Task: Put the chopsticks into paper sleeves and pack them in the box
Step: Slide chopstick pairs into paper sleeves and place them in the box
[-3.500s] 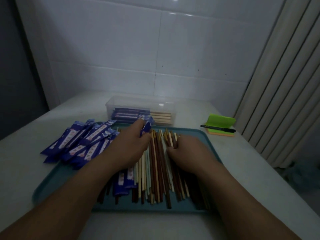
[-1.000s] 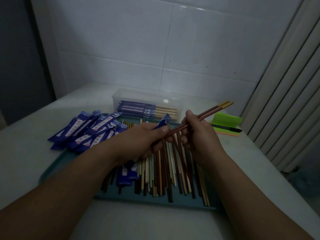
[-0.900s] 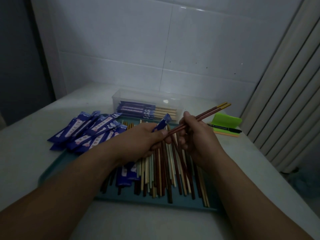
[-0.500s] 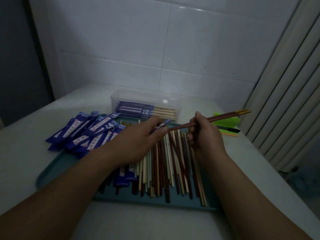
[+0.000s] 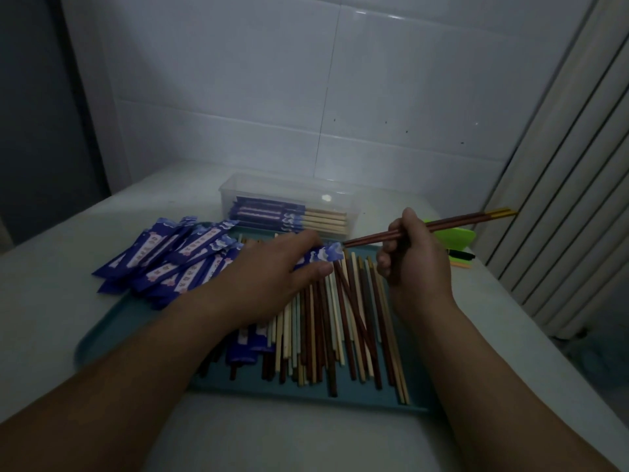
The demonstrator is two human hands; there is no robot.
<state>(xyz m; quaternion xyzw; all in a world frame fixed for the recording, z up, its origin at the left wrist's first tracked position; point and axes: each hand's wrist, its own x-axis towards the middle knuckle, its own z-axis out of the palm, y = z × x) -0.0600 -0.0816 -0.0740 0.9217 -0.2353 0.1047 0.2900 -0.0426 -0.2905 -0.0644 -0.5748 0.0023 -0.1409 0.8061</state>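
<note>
Chopsticks (image 5: 442, 223) in right hand (image 5: 413, 257), tips at sleeve (image 5: 323, 255)

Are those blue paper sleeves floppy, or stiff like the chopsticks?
Probably floppy: the sleeve pinched in the left hand looks thin and flat, so it would likely sag if held by one end, unlike the dark chopsticks the right hand grips. Probably very light too: the pile of sleeves lies loosely overlapped and would likely slide when pushed.

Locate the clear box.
Head view, centre: the clear box stands just beyond the far edge of the teal tray, behind the left hand and left of the green notepad.
</note>
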